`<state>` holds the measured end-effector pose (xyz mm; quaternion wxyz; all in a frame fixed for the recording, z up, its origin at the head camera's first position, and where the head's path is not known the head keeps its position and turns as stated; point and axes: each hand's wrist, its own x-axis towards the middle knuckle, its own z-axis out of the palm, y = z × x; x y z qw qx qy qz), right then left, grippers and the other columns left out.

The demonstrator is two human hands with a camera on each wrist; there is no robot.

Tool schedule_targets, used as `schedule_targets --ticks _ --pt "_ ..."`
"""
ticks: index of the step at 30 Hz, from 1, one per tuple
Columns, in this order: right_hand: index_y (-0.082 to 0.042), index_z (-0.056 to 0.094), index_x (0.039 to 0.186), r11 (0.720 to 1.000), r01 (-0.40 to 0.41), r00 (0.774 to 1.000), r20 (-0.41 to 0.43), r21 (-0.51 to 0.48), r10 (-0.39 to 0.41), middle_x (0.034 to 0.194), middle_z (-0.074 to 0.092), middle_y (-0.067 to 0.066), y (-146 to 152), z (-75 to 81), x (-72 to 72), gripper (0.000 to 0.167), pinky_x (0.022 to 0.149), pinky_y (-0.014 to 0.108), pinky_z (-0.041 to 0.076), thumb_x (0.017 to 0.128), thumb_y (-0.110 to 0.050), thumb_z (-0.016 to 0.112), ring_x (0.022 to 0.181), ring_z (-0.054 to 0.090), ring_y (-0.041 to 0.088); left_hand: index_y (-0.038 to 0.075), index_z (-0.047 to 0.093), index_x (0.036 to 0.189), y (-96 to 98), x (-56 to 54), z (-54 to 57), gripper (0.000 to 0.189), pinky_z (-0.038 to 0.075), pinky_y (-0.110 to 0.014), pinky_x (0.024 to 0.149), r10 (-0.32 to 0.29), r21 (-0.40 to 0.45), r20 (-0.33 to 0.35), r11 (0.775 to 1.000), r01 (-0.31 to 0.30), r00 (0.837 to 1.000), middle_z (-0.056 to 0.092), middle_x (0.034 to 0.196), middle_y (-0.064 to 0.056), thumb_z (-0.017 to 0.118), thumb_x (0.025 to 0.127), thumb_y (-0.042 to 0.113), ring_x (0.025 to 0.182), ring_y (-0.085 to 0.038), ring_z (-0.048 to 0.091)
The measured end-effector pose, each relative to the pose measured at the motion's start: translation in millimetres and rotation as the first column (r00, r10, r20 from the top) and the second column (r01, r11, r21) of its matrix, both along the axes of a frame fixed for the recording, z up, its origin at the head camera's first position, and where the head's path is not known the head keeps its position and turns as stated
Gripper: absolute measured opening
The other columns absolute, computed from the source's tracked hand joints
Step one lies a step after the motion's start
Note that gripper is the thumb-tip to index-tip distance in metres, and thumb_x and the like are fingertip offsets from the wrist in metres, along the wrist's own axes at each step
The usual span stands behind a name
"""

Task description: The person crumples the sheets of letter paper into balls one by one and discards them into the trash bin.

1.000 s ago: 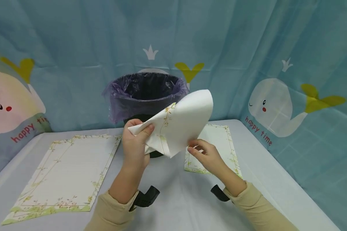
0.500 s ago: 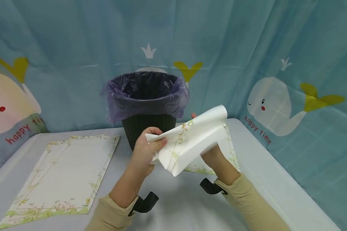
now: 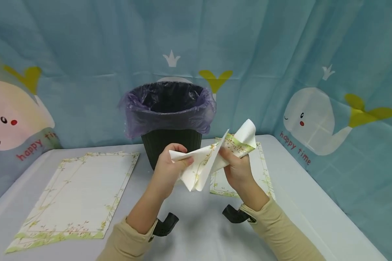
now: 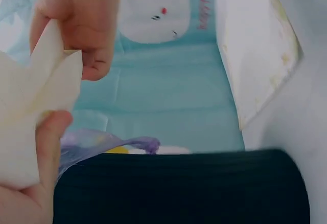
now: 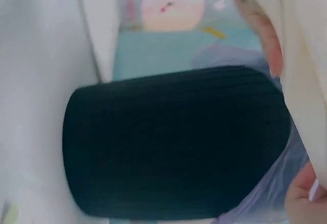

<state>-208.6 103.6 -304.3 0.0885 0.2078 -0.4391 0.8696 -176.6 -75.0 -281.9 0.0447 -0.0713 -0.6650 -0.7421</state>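
Note:
A crumpled sheet of white paper (image 3: 199,165) with a printed flower border is held up between both hands, above the table and in front of the bin. My left hand (image 3: 170,168) pinches its left end, thumb on top. On the other end, my right hand (image 3: 238,170) grips the paper, and a green-edged fold rises over its thumb. In the left wrist view the creased paper (image 4: 56,86) runs between the two hands. The right wrist view shows the paper (image 5: 301,65) at its right edge.
Behind the hands stands a black bin (image 3: 164,141) lined with a purple plastic bag (image 3: 170,121). Overlapping flower-bordered sheets (image 3: 78,195) lie on the table at left. Another sheet (image 3: 227,183) lies at right, partly behind the right hand. A blue printed curtain (image 3: 117,43) hangs around the table.
The held sheet, broad and loosely curved a second ago, is now more crumpled. My right hand has gone from its lower edge to gripping its right end; the left hand has shifted slightly right.

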Motion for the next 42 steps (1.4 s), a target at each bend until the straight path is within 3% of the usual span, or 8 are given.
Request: schedule_targets --ticks 6,12,19,25,28,33,39,42 --pt "-0.006 0.052 0.109 0.911 0.294 0.954 -0.034 0.289 -0.298 0.098 0.060 -0.003 -3.4 -0.5 1.9 0.028 0.083 0.027 0.051 0.085 0.008 0.058 0.093 0.061 0.011 0.003 0.044 0.123 6.1 3.9 -1.0 0.050 0.053 -0.033 0.078 0.010 -0.217 -0.088 0.976 -0.029 0.996 0.055 0.116 -0.013 0.075 0.084 0.005 0.100 -0.027 0.056" --pt "0.007 0.051 0.108 0.793 0.474 0.880 -0.164 0.382 -0.447 0.093 0.059 0.001 -3.8 -3.7 -6.4 0.022 0.078 0.024 0.051 0.088 0.003 0.058 0.086 0.060 0.010 0.014 0.028 0.146 11.1 7.4 -12.7 0.094 0.052 -0.037 0.070 0.068 -0.541 -0.121 0.832 -0.123 0.990 0.060 0.119 -0.009 0.086 0.074 0.024 0.088 -0.024 0.061" --pt "0.008 0.037 0.121 0.600 0.504 0.855 -0.458 0.622 -0.243 0.102 0.055 0.021 -12.6 -23.7 -3.7 0.036 0.079 0.044 0.051 0.090 0.004 0.055 0.091 0.058 0.029 0.008 0.033 0.144 4.6 4.5 -12.2 0.061 0.053 -0.036 0.073 0.069 -0.356 -0.144 0.927 -0.116 0.987 0.059 0.118 -0.015 0.059 0.097 0.036 0.093 -0.027 0.061" --pt "-0.001 0.044 0.118 0.344 0.719 0.672 -0.730 0.604 -0.122 0.090 0.045 0.012 -13.7 -37.2 -3.7 0.042 0.061 0.034 0.047 0.082 0.010 0.062 0.074 0.047 0.020 0.017 0.024 0.150 4.5 9.2 -6.0 0.091 0.051 -0.038 0.080 0.007 -0.463 -0.036 0.886 -0.022 0.999 0.053 0.136 -0.002 0.071 0.082 0.057 0.106 -0.024 0.057" --pt "-0.002 0.046 0.117 0.330 0.789 0.563 -0.825 0.518 -0.052 0.089 0.045 0.013 -14.7 -38.7 -4.1 0.047 0.057 0.030 0.046 0.076 0.012 0.064 0.071 0.045 0.019 0.018 0.030 0.148 5.6 10.0 -4.5 0.092 0.051 -0.035 0.074 0.085 -0.452 -0.039 0.887 -0.094 0.996 0.058 0.129 0.000 0.079 0.077 0.049 0.099 -0.022 0.058" --pt "-0.002 0.045 0.130 0.374 0.808 0.461 -0.884 0.456 0.081 0.096 0.047 0.017 -16.3 -34.7 -2.8 0.061 0.065 0.037 0.047 0.074 0.007 0.067 0.079 0.049 0.026 0.014 0.044 0.140 0.4 7.5 -4.7 0.069 0.051 -0.031 0.067 0.192 -0.329 -0.069 0.922 -0.204 0.979 0.064 0.114 -0.007 0.078 0.082 0.027 0.091 -0.024 0.058" --pt "-0.003 0.051 0.135 0.331 0.830 0.456 -0.888 0.449 0.062 0.116 0.047 0.025 -11.6 -15.6 3.9 0.055 0.083 0.051 0.044 0.099 -0.045 0.050 0.103 0.048 0.036 0.002 0.057 0.119 -1.6 -0.1 -7.7 0.034 0.052 -0.028 0.067 0.159 -0.168 -0.184 0.967 -0.191 0.970 0.061 0.103 -0.014 0.066 0.086 0.007 0.084 -0.022 0.058" --pt "-0.001 0.053 0.132 0.275 0.818 0.519 -0.854 0.506 0.028 0.138 0.040 0.026 -10.7 -4.5 8.1 0.065 0.095 0.062 0.038 0.089 -0.048 0.067 0.126 0.039 0.044 -0.002 0.058 0.109 3.3 -3.3 -10.2 0.022 0.052 -0.024 0.066 0.192 -0.066 -0.229 0.975 -0.212 0.954 0.060 0.100 -0.013 0.060 0.088 0.001 0.082 -0.018 0.057"
